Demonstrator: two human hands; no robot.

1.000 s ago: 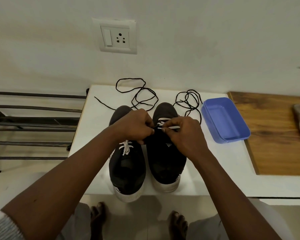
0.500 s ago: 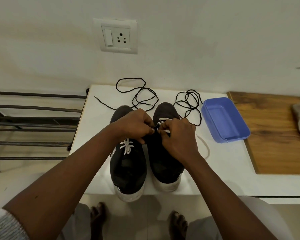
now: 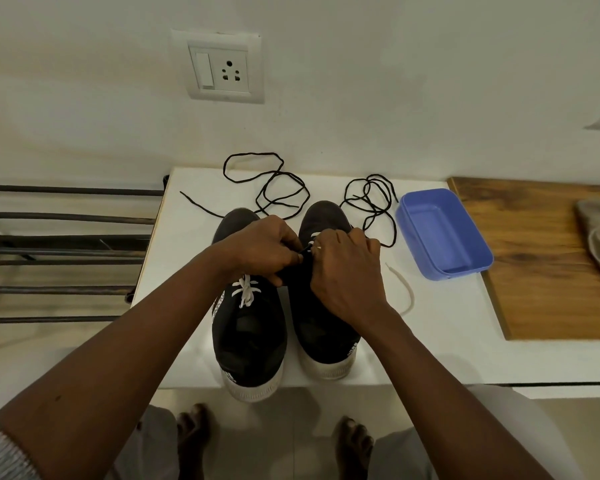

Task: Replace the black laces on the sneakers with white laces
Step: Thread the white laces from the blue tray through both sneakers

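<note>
While both hands meet over the right sneaker (image 3: 323, 216), the right hand (image 3: 347, 271) has its fingers curled and pinches the white lace (image 3: 408, 293) at the upper eyelets. The free end of this lace runs out from under the wrist and lies in a curve on the bench (image 3: 430, 351), toward its right edge. The left hand (image 3: 267, 251) is curled too; it seems to pinch the dark edge of the same sneaker next to the eyelets, but its fingertips are partly hidden.

Both sneakers stand side by side at the near edge of the bench, their white toes reaching a little over it. The left sneaker (image 3: 250, 337) carries a white bow (image 3: 245, 292) on its front.

Two black laces (image 3: 274, 188) lie loose near the far edge, behind the sneakers, one heap behind each. A blue box (image 3: 444, 233) sits near the right edge, just beside a wooden board (image 3: 541, 271).
</note>
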